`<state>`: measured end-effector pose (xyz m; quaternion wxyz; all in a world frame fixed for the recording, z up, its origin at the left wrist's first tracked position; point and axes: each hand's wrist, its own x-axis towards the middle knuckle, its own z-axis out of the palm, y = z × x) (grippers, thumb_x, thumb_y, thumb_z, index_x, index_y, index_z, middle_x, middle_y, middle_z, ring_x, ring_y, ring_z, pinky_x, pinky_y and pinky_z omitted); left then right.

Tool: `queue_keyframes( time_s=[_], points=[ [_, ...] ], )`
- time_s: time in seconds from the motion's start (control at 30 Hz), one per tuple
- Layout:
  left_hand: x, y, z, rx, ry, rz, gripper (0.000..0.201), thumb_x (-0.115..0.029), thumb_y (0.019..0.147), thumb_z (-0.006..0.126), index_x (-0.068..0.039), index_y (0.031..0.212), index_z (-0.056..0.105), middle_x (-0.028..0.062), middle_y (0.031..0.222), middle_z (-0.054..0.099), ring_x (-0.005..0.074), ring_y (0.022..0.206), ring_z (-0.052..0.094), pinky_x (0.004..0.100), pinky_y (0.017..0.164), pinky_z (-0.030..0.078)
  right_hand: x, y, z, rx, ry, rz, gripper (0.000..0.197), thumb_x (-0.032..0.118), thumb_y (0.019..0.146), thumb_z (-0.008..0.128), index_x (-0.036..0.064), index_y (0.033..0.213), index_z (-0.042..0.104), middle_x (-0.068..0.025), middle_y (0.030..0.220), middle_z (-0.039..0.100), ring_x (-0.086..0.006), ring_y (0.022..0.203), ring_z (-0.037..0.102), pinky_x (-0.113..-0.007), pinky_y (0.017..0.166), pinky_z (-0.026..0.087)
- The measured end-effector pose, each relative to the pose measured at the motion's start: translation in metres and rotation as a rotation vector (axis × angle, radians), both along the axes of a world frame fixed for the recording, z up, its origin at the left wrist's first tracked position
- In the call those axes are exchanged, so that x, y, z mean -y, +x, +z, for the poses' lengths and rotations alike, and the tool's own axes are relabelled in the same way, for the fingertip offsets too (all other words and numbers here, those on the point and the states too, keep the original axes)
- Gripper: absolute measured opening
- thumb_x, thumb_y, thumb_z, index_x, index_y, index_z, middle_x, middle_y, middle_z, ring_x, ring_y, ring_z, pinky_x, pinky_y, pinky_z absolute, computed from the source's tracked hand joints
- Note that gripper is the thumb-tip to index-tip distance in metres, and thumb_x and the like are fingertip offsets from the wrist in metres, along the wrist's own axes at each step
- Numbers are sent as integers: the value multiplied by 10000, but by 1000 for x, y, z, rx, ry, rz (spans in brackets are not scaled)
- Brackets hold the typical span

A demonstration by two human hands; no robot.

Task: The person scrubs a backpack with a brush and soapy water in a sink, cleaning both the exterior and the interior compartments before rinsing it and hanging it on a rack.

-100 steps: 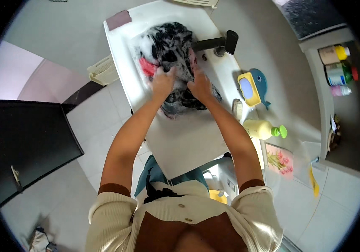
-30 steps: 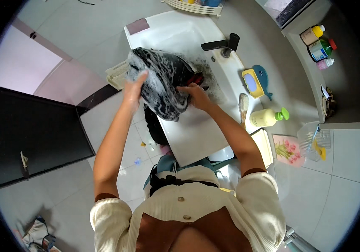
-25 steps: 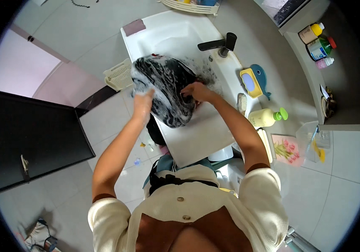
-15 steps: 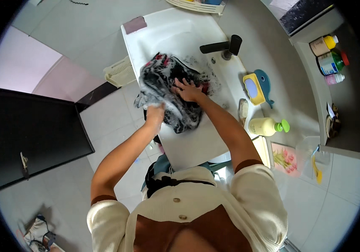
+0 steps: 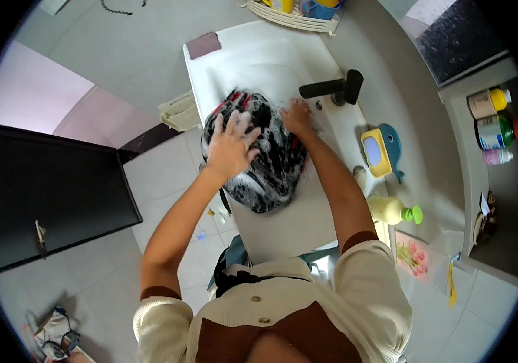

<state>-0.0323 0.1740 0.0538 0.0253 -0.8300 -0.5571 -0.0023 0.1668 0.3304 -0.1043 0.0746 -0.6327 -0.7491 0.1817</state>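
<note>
Garment (image 5: 271, 175): a dark cloth with red and white patches, bunched in a wet heap at the near end of the white sink (image 5: 253, 57), part of it lying over the flat front ledge; foam covers much of it.
Left hand (image 5: 230, 148): laid flat on top of the heap, fingers spread, palm pressing down; it pins the cloth and pinches nothing.
Right hand (image 5: 297, 118): at the far right edge of the heap, just below the black tap (image 5: 331, 88); fingers curled into the cloth, but whether they close on a fold cannot be told.
Weight: soaked through, so likely heavy for its kind, and it would sag and drip if lifted.
Stiffness: soft and limp; it holds no shape and folds wherever it is pushed.
Slip: the soap probably makes it slick against the smooth sink, so a flat palm may slide it more than grip it.
Fragility: not breakable; hard wringing could strain thin fabric.
Where to hold: a gathered handful of thick folds, one at each side of the heap, looks safer than a single edge.
Nearby: a yellow sponge in a blue whale-shaped holder (image 5: 380, 151) and a pale bottle with a green cap (image 5: 395, 210) on the worktop (image 5: 392, 66) to the right.
</note>
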Motion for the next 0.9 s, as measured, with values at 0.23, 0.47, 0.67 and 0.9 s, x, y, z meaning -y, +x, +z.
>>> queue_keyframes(
  time_s=[0.23, 0.47, 0.67, 0.9],
  points=[
    [10, 7, -18, -289, -426, 33, 526, -502, 956, 227, -275, 1408, 372, 69, 1524, 195, 317, 1418, 43, 595, 1092, -51, -33, -18, 11, 79, -241, 19, 692, 504, 813, 595, 19, 1280, 438, -220, 1266, 490, -375, 1215, 434, -485, 956, 398],
    [9, 14, -34, -286, -379, 17, 540, -465, 966, 230, -216, 1437, 315, 83, 1523, 191, 303, 1419, 41, 625, 1075, -59, 0, -33, 37, 24, 121, 9, 267, 162, 798, 668, 22, 1005, 575, -172, 1021, 584, -367, 989, 570, -522, 800, 467],
    [4, 6, -46, 436, 1, 154, 584, -170, 813, 620, 30, 1307, 381, 191, 1412, 332, 325, 1328, 302, 509, 1115, 151, 74, -24, 105, -62, 456, 164, 43, 23, 757, 594, 49, 766, 561, -137, 797, 543, -322, 789, 529, -425, 761, 401],
    [-35, 5, 16, -121, 302, -210, 418, -101, 778, 527, -107, 1194, 561, 110, 1417, 367, 295, 1347, 286, 528, 1108, 183, 153, -33, 117, -92, 629, 421, 45, 46, 733, 539, 90, 744, 535, -76, 757, 520, -257, 807, 505, -375, 791, 403]
  ],
)
